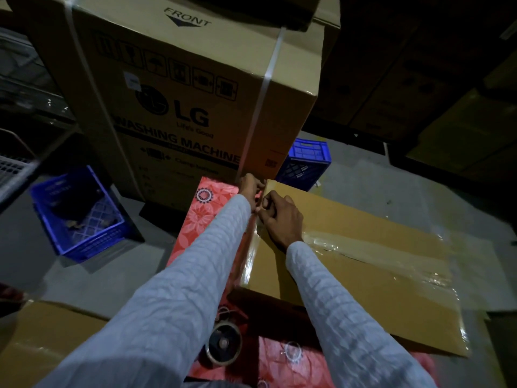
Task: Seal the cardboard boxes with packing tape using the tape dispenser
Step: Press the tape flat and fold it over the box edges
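both hands worked at the far left corner of the cardboard box (363, 247), which lay on red cloth (207, 217). the left hand (250, 189) and right hand (281, 217) had curled fingers pinching clear tape (377, 247); we judged a slack pull would wrinkle it. the dispenser (223, 343) lay unheld.

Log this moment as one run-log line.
step: tape far corner | hands: left hand and right hand pinch tape at cardboard box | tape dispenser: lying near, unheld
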A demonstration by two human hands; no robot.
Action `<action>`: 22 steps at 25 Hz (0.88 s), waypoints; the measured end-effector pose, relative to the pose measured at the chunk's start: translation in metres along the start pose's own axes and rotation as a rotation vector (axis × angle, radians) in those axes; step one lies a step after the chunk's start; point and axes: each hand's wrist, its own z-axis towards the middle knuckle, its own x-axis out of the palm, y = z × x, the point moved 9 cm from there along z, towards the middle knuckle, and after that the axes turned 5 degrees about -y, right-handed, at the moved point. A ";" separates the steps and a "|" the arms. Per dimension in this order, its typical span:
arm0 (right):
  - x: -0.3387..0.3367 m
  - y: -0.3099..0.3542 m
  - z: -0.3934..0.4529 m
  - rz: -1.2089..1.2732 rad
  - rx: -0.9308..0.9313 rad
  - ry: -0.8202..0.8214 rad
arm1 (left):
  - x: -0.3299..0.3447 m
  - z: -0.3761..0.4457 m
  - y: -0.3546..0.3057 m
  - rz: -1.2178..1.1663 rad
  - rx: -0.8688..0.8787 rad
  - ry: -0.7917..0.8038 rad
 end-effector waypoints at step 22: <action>0.006 -0.019 0.011 0.057 0.040 0.000 | -0.003 -0.020 0.016 0.603 0.389 0.316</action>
